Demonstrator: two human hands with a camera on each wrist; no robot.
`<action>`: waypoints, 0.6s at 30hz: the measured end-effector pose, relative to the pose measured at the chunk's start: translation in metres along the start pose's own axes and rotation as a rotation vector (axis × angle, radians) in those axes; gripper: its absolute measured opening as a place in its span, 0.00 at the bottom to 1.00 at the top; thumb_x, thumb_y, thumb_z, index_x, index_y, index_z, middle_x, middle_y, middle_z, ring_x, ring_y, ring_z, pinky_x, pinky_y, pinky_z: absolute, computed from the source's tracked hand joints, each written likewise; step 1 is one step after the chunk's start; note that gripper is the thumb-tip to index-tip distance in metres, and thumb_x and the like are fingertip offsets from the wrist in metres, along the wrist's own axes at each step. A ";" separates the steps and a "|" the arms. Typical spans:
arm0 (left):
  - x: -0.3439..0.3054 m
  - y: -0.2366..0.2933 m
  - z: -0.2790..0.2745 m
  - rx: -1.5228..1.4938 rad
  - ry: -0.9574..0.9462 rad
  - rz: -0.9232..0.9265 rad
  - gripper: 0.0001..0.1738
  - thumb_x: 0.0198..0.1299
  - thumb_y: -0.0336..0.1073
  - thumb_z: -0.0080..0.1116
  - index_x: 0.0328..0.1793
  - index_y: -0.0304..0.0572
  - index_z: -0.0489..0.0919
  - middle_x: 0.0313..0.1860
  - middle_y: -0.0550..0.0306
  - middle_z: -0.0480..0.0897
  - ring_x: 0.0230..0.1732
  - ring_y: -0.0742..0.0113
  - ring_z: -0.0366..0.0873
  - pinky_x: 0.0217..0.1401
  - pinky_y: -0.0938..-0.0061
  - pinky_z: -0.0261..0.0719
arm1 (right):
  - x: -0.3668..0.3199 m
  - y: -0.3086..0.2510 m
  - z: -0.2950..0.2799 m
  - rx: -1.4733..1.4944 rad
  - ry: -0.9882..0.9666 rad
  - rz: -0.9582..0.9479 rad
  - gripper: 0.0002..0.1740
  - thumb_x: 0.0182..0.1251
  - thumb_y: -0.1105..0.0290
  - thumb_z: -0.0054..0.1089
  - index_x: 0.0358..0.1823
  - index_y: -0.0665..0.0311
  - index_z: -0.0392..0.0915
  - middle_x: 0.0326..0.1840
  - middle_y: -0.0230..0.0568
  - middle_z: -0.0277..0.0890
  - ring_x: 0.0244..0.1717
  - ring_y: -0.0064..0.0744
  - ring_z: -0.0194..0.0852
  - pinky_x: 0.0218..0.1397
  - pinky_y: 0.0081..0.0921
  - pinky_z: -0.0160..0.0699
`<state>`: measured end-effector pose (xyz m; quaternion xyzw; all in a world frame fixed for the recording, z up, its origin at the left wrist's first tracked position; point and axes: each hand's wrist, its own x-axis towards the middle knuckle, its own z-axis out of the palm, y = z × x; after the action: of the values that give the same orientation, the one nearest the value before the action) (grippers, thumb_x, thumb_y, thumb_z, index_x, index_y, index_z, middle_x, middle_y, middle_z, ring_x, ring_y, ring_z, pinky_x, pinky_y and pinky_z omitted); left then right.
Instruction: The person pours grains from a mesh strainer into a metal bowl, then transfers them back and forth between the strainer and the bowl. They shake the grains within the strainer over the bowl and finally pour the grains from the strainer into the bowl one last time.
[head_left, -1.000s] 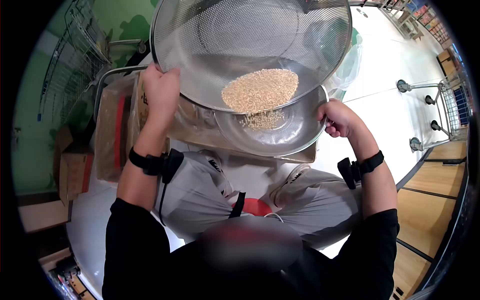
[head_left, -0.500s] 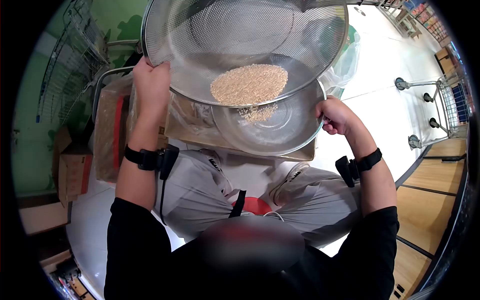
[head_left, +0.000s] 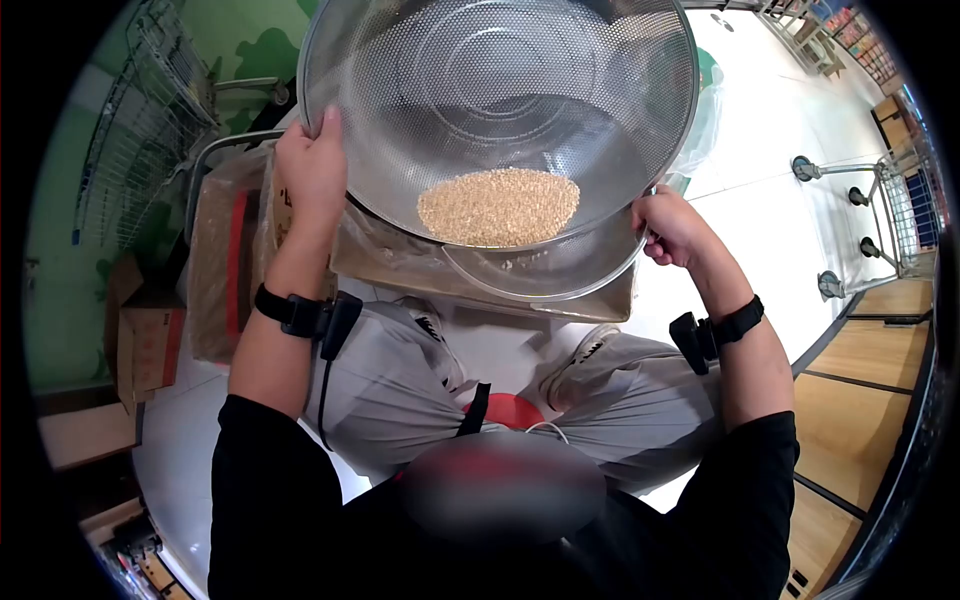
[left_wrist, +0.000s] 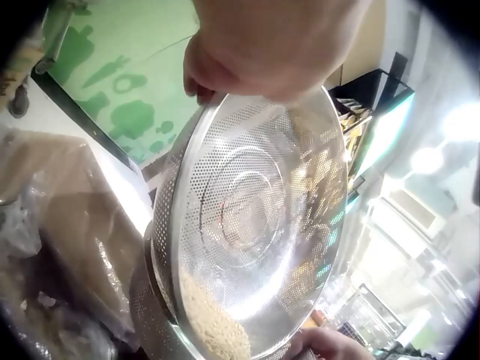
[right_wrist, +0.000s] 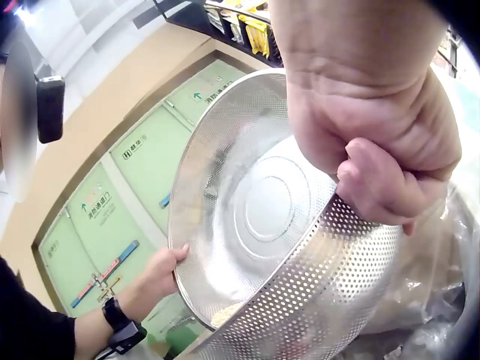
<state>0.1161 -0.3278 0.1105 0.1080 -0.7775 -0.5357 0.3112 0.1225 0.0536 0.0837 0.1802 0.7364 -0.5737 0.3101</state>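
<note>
Head view, your left hand [head_left: 312, 172] and right hand [head_left: 672, 228], fingers clamped on rim of round perforated steel colander [head_left: 480, 80], pale grain [head_left: 498, 207] pooled low.

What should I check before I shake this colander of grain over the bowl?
1. Left hand grips the colander rim: ok.
2. Right hand grips the opposite rim: ok.
3. Grain heaped at the low side, inside the rim: ok.
4. Bowl sits under that low side: ok.
5. Bowl steady on what is beneath it: cannot tell.
</note>
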 end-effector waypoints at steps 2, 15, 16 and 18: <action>0.001 0.000 0.002 -0.189 0.010 0.011 0.12 0.58 0.29 0.62 0.46 0.27 0.81 0.33 0.59 0.82 0.35 0.74 0.76 0.42 0.77 0.73 | 0.002 0.000 -0.001 -0.010 0.015 0.011 0.07 0.52 0.78 0.45 0.34 0.67 0.63 0.13 0.34 0.56 0.06 0.25 0.53 0.06 0.24 0.45; 0.003 0.021 0.003 0.124 0.089 0.407 0.10 0.55 0.25 0.63 0.30 0.33 0.70 0.23 0.65 0.70 0.25 0.76 0.65 0.31 0.78 0.67 | 0.006 0.002 -0.003 0.041 0.039 -0.039 0.10 0.52 0.79 0.45 0.38 0.66 0.62 0.14 0.33 0.55 0.05 0.24 0.53 0.05 0.23 0.45; 0.004 0.024 0.004 0.064 0.097 0.399 0.12 0.55 0.25 0.63 0.28 0.34 0.69 0.21 0.67 0.68 0.24 0.77 0.62 0.29 0.79 0.64 | 0.008 0.004 -0.003 0.044 0.042 -0.046 0.09 0.52 0.79 0.46 0.36 0.66 0.62 0.14 0.33 0.55 0.05 0.25 0.53 0.05 0.23 0.46; 0.003 0.031 0.005 0.005 0.105 0.394 0.13 0.55 0.24 0.63 0.26 0.35 0.67 0.20 0.68 0.65 0.23 0.79 0.60 0.28 0.80 0.62 | 0.009 0.006 -0.004 0.048 0.045 -0.056 0.08 0.52 0.79 0.46 0.34 0.66 0.62 0.14 0.33 0.55 0.05 0.25 0.53 0.05 0.23 0.46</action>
<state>0.1158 -0.3133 0.1391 -0.0175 -0.7676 -0.4562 0.4498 0.1181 0.0586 0.0742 0.1799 0.7338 -0.5956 0.2729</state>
